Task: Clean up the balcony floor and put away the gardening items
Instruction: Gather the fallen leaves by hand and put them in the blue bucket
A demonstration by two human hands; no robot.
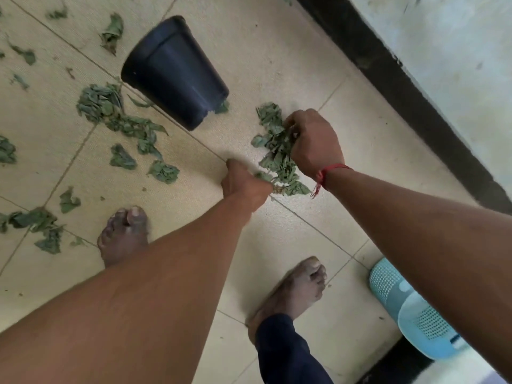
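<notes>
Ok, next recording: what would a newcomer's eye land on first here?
Mid-frame, two bare hands gather a bunch of wilted green leaves: the right hand, a red thread at its wrist, grips the upper part and the left hand holds the lower end. Up and left of them a black plastic flower pot lies on its side on the beige tiled floor, with more loose green leaves strewn further left.

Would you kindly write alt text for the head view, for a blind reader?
Two bare hands gather a clump of wilted leaves off a tiled floor: right hand gripping it, left hand pinching its lower end. A black plant pot lies tipped over among scattered leaves.
</notes>
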